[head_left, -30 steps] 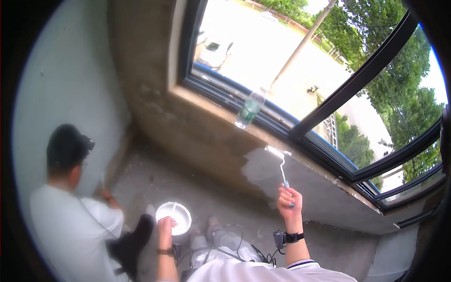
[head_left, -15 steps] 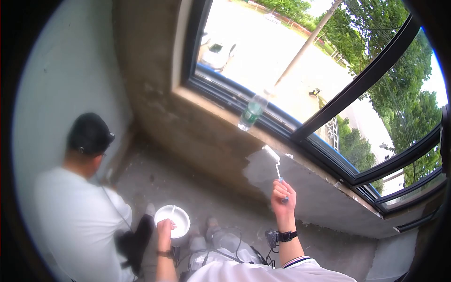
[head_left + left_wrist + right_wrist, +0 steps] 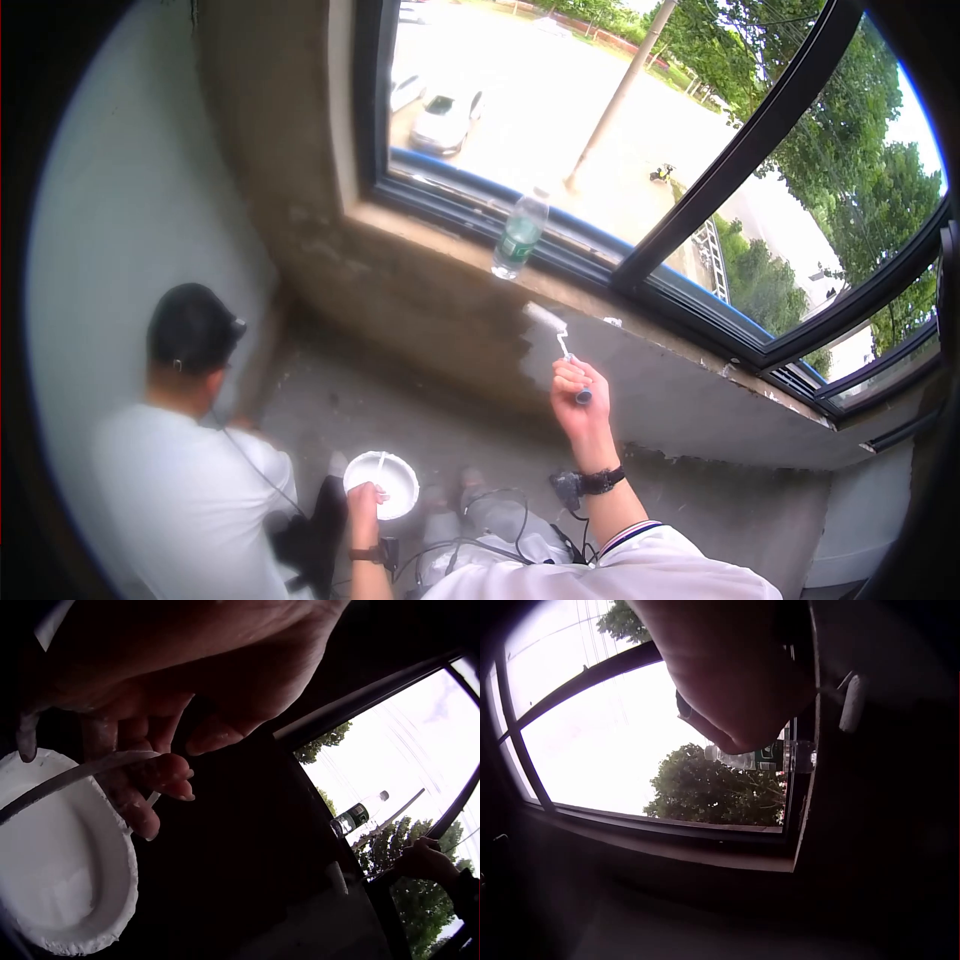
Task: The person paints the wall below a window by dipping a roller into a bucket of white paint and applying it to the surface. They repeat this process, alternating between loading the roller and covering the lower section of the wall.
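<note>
My right hand (image 3: 583, 395) grips the handle of a small paint roller (image 3: 546, 319), its white sleeve against the wall just under the window sill. Grey coating (image 3: 640, 385) covers the wall to the right of the roller; bare brown wall (image 3: 420, 310) lies to the left. Low on the left, my left hand (image 3: 364, 502) holds a white bucket (image 3: 414, 478) by its strap handle (image 3: 75, 777), which runs across the curled fingers in the left wrist view. White smears mark those fingers. In the right wrist view, the forearm hides most of the right hand.
A plastic bottle (image 3: 518, 238) with a green label stands on the sill (image 3: 440, 234) by the dark window frame (image 3: 690, 225). Another person in a white shirt (image 3: 190, 490) is close on the left, facing the corner. Cables (image 3: 500, 495) hang across my lap.
The roller and my right hand have moved left along the wall, towards the bare brown part. The other person has shifted to the right. My left hand keeps hold of the bucket.
</note>
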Tool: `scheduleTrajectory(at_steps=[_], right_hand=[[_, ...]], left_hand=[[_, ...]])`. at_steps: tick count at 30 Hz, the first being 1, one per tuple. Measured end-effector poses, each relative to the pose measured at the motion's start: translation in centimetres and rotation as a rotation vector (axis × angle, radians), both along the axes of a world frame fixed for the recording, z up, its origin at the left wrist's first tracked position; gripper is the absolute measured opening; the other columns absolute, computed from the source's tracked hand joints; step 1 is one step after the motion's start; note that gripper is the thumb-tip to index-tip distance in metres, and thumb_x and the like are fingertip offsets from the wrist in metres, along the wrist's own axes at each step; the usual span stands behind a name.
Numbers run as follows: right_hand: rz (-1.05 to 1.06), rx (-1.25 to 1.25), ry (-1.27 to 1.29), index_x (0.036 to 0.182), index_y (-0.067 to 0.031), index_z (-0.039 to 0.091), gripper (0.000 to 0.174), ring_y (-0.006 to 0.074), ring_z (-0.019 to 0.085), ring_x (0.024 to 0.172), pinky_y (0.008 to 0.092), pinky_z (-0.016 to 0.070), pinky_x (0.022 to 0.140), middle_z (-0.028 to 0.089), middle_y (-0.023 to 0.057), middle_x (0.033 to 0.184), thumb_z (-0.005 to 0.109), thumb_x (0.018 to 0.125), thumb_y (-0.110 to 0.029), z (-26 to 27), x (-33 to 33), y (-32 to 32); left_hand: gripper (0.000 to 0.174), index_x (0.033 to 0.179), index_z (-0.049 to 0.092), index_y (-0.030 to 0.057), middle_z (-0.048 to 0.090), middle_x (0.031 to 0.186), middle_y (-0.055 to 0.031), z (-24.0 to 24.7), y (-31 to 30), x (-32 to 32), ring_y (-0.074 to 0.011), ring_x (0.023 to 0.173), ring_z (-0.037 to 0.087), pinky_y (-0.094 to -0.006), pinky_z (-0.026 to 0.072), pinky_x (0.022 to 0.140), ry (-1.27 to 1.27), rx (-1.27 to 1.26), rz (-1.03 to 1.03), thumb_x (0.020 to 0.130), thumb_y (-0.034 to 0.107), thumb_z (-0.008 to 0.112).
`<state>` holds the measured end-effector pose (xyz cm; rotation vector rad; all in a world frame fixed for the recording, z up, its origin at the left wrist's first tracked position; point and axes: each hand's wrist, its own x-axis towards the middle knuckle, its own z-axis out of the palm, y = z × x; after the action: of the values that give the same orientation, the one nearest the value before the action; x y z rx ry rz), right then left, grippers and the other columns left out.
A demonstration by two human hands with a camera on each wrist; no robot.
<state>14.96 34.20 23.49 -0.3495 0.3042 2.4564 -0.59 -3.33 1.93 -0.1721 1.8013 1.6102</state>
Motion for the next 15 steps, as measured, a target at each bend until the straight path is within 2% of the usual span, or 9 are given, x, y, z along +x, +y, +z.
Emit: scheduleTrajectory(at_steps=[3,7,9,12,15], right_hand=[[-0.008,0.077,-0.028,0.094,0.005,0.046,0.013,0.0037,0.04,0.05,0.0205,0.0393,0.046,0.04,-0.0022,0.068,0.042,0.1,-0.005,1.6,1.7,-0.4],[0.037,0.05,0.013,0.092,0.0051,0.045,0.016,0.0054,0.042,0.049,0.0223,0.0391,0.047,0.04,-0.0014,0.067,0.036,0.101,-0.005,-0.2,2.2,1.2],[0.061,-0.011,-0.003,0.085,0.0002,0.045,0.014,0.0035,0.04,0.048,0.0208,0.0392,0.046,0.039,-0.0029,0.065,0.042,0.098,-0.003,-3.0,1.4,2.7],[0.087,-0.059,-0.062,0.079,-0.003,0.043,0.018,0.0041,0.04,0.048,0.0209,0.0378,0.046,0.039,-0.0036,0.063,0.044,0.096,-0.002,-7.3,0.2,3.6],[0.119,-0.054,-0.098,0.076,-0.0048,0.042,0.021,0.0047,0.039,0.047,0.0211,0.0367,0.046,0.039,-0.0031,0.062,0.045,0.096,-0.002,-9.1,0.0,3.7]], left_hand=[[0.022,0.065,0.058,-0.0037,0.058,0.064,-0.0095,0.1,0.3,-0.2,-0.0199,0.061,0.061,-0.0305,0.0474,0.061,0.012,0.009,-0.022,0.079,0.008,0.045],[0.022,0.065,0.058,-0.0037,0.057,0.062,-0.0092,-0.2,0.4,0.0,-0.0202,0.06,0.061,-0.0307,0.0481,0.062,0.002,0.002,-0.025,0.079,0.008,0.046],[0.021,0.065,0.058,-0.0031,0.058,0.062,-0.0093,-1.2,0.5,-0.1,-0.0203,0.06,0.061,-0.0305,0.0487,0.063,-0.014,-0.022,-0.011,0.078,0.009,0.047],[0.021,0.065,0.058,-0.0026,0.059,0.063,-0.0096,0.0,0.6,0.2,-0.02,0.061,0.062,-0.0301,0.048,0.063,0.033,-0.008,-0.024,0.078,0.009,0.047],[0.022,0.063,0.058,-0.0019,0.06,0.063,-0.0097,0.6,0.6,0.1,-0.019,0.062,0.062,-0.0297,0.0461,0.061,0.041,-0.012,-0.021,0.078,0.01,0.047]])
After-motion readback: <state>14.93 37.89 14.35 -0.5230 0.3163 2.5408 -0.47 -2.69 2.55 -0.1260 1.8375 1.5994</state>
